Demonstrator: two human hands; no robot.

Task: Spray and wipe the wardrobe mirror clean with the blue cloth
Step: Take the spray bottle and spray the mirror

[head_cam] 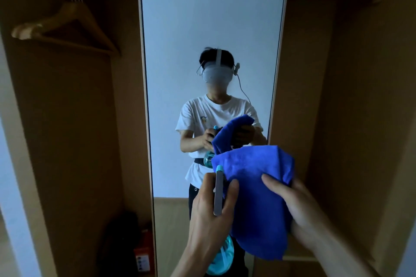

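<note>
Both hands are raised in front of the wardrobe mirror [209, 29], close together and each holding something. The left hand [206, 211] is wrapped round the neck of a spray bottle [218, 191], with the grey head and its teal nozzle tip pointing up and forward towards the glass; the bottle's clear teal body hangs below the wrist. The right hand [299, 207] grips the blue cloth [256, 209], thumb lying across the near face and fingers hidden behind it. The cloth is bunched and draped, rising above the right hand and hanging below it. Its left edge touches the spray head and the left hand's fingers, so it sits between the two hands and partly over the bottle.

The mirror stands upright in a pale frame inside the wooden wardrobe [349, 96], and reflects the person with bottle and cloth. Wooden hangers [67, 22] hang on the rail at upper left. An orange box [144, 252] sits on the wardrobe floor left of the mirror.
</note>
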